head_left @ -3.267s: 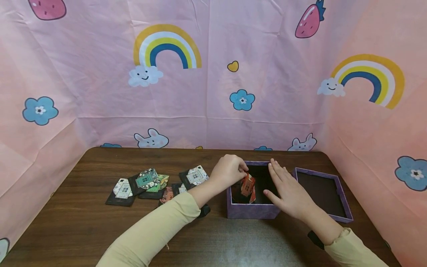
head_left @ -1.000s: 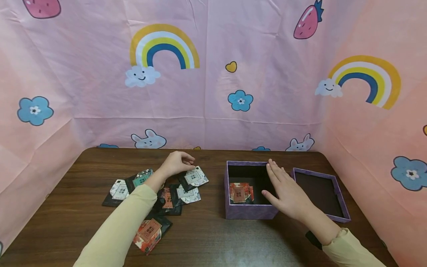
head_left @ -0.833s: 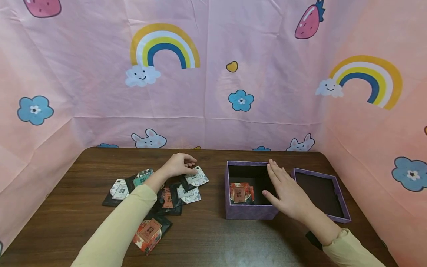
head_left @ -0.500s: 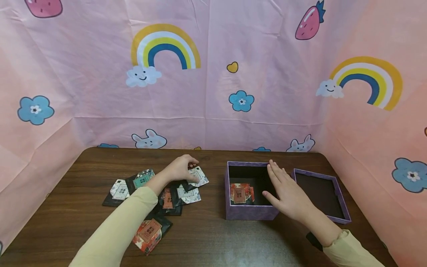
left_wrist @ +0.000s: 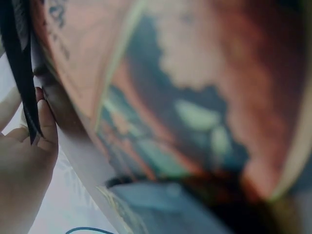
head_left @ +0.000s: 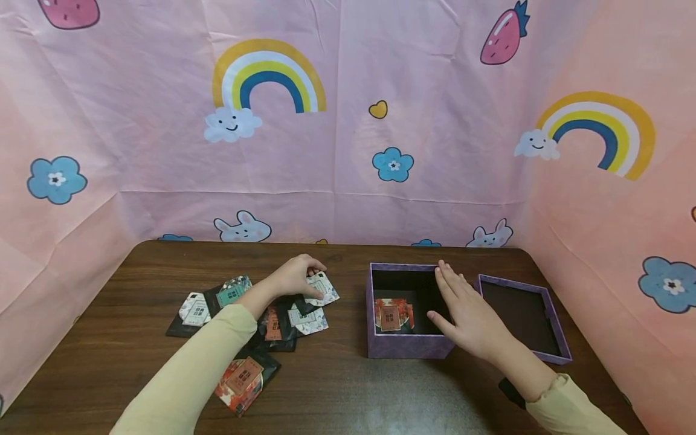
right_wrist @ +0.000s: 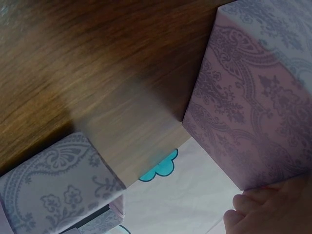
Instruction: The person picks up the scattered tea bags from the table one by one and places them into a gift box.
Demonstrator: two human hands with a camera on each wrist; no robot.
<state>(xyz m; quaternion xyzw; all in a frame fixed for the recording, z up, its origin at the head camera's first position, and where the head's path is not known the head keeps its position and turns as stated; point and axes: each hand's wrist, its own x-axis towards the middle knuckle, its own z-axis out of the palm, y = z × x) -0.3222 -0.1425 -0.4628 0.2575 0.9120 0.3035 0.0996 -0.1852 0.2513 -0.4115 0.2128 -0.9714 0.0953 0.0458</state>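
Observation:
My left hand (head_left: 293, 279) pinches a black packet with a white patterned front (head_left: 325, 287), over the pile on the table. In the left wrist view, fingers and thumb of that hand (left_wrist: 29, 161) meet on a thin black packet edge (left_wrist: 25, 92); a blurred red packet fills much of the picture. My right hand (head_left: 473, 314) lies with straight fingers along the right wall of the purple box (head_left: 410, 346), thumb over its inside. Red packets (head_left: 390, 316) lie in the box's front left part. The right wrist view shows curled-looking fingertips (right_wrist: 253, 209) against the patterned box wall (right_wrist: 248, 97).
A shallow purple lid (head_left: 562, 329) lies inside up, right of the box. Several black packets with white, green and red fronts overlap on the left; a red one (head_left: 243, 379) lies nearest the front edge. Patterned cloth (head_left: 337, 139) stands behind the brown table (head_left: 337, 393).
My left hand has gone from the box back to the pile, and its thumb has come down on the white packet. The red packet it held now lies in the box. The right hand stays put.

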